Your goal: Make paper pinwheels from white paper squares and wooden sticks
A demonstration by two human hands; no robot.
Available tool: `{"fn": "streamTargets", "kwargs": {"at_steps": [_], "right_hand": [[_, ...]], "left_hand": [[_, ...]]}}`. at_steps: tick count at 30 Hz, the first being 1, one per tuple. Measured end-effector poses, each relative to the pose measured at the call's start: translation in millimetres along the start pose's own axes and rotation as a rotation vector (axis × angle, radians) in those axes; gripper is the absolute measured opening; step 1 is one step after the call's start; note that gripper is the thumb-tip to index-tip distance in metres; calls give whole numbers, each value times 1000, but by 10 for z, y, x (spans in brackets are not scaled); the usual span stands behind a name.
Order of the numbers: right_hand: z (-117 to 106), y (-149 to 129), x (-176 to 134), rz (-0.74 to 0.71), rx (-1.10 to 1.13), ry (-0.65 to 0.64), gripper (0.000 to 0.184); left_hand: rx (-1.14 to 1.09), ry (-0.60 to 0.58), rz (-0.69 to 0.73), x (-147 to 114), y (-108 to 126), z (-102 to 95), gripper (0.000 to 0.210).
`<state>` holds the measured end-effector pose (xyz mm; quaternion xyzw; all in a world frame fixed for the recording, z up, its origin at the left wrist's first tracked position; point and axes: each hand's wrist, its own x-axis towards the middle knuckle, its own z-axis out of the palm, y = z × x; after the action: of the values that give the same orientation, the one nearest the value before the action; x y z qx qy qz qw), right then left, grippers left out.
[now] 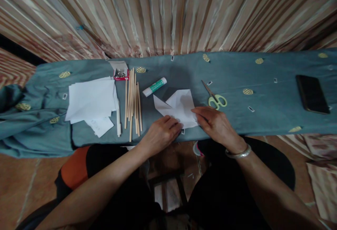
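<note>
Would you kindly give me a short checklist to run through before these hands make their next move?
1. Left hand on the angular white paper piece: ok, touching its near left edge.
2. Right hand on the paper piece: ok, touching its right edge.
3. Silvery scissors with light-green loop handles off the paper: ok, lying apart.
4. Green-and-white cylindrical glue stick capped: cannot tell.
5. Small red-and-white cardboard box shut: not ok, its lid stands open.

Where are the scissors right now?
In the head view, the scissors lie on the blue-green cloth, to the right of the folded paper and just beyond your right hand.
</note>
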<state>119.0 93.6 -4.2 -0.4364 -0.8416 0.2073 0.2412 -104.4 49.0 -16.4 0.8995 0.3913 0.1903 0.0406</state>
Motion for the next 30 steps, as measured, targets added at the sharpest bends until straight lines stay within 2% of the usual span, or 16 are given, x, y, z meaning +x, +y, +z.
{"fn": "streamTargets", "kwargs": {"at_steps": [6,10,14,20,25,30], "right_hand": [[-110,86,-33,194,395,-133,38],[-164,60,-3,249,593,-199,28],[-134,-8,66,257,656,-201,15],[66,-3,102,246,585,-89,12],[210,-7,89,150,328,21,5],[229,-100,116,62,102,53,9]], "left_hand": [[-52,58,-41,-65,-11,-33,15],[-90,87,-42,-93,0,-45,14],[-99,60,-31,-101,17,-66,17],[-106,59,-4,-95,44,-75,16],[-110,11,-36,-80,59,-94,35],[-130,7,-9,-79,47,-87,29]]}}
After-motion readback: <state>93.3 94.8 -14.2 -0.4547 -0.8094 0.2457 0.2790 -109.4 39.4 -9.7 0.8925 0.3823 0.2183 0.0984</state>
